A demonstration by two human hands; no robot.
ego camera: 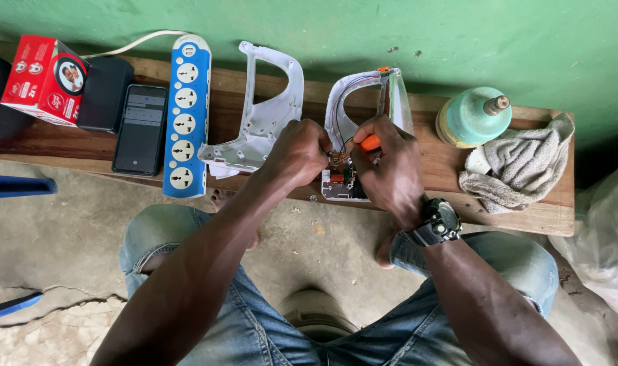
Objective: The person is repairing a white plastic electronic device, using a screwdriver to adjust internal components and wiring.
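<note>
**Opened white appliance half under both hands**

The opened appliance shell (363,129) is white plastic with a looped handle opening, thin red and dark wires running along its inner rim, and a small circuit area with coloured parts at its near end. It lies flat on the wooden counter (512,210), near the front edge, between the two hands.

The right hand (387,166) is closed around an orange-handled tool (371,141), tip pointing down into the wiring. The left hand (297,152) is curled tight at the shell's left edge, fingers pressed at the circuit area; what it pinches is hidden.

Just left lies the matching white shell half (258,115), separate. Further left: a blue-and-white power strip (185,115), a dark phone (141,129), a red box (43,79). To the right: a teal dome-shaped object (473,116) and a grey cloth (519,166).
</note>
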